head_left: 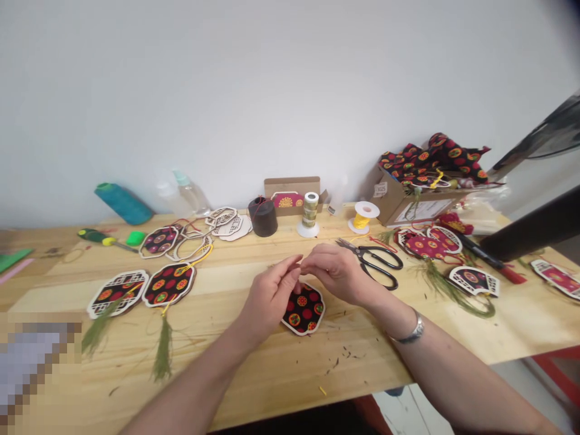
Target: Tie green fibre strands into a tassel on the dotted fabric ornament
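Note:
Fingertips of my left hand (272, 293) and my right hand (334, 273) meet in a pinch above the middle of the table. Whatever lies between them is too small or hidden to make out. Just beneath is a scalloped ornament (304, 314) of dark flowered fabric with a pale wooden rim; its upper part is covered by my hands. Black-handled scissors (378, 260) lie just beyond my right hand. To the left rest two finished-looking ornaments, one patterned with fabric (170, 285) and one with lattice (118, 293), each bearing a green tassel.
Along the wall stand a teal thread cone (123, 204), a black spool (263, 219), a metallic thread spool (310, 216) and a yellow cord spool (362, 219). A cardboard box (408, 202) overflows with fabric. More ornaments (428, 243) and a black post (534, 223) are at right.

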`<state>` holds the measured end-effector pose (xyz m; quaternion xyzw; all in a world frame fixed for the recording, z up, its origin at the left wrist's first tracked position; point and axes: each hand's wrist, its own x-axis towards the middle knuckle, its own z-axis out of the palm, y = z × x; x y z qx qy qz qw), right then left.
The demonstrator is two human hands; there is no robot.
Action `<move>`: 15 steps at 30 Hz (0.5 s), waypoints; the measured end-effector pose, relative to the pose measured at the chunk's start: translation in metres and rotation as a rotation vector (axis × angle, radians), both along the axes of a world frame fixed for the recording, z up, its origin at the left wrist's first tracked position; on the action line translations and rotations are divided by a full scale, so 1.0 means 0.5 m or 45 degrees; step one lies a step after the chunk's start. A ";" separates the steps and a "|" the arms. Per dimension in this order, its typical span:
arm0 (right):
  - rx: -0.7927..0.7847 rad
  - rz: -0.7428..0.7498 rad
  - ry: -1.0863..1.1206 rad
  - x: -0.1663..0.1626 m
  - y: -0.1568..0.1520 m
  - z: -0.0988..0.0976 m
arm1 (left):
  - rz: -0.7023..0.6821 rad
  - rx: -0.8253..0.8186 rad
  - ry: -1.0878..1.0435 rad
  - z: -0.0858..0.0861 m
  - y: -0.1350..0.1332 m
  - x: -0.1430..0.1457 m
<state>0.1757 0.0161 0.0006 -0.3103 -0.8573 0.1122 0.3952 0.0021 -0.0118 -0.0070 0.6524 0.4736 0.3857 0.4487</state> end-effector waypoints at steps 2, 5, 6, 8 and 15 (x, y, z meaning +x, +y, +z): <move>0.019 0.017 -0.029 0.001 0.000 0.000 | 0.015 -0.174 -0.117 0.008 0.001 0.002; 0.045 0.037 -0.093 0.002 0.001 -0.002 | -0.020 -0.383 -0.222 0.017 0.007 0.003; 0.046 0.047 -0.116 0.003 0.002 -0.002 | -0.037 -0.435 -0.234 0.018 0.010 0.002; 0.042 0.078 -0.153 0.004 0.002 -0.003 | -0.063 -0.511 -0.228 0.019 0.016 -0.002; -0.056 0.212 -0.248 0.010 0.004 -0.003 | -0.152 -0.737 -0.087 0.027 0.026 -0.021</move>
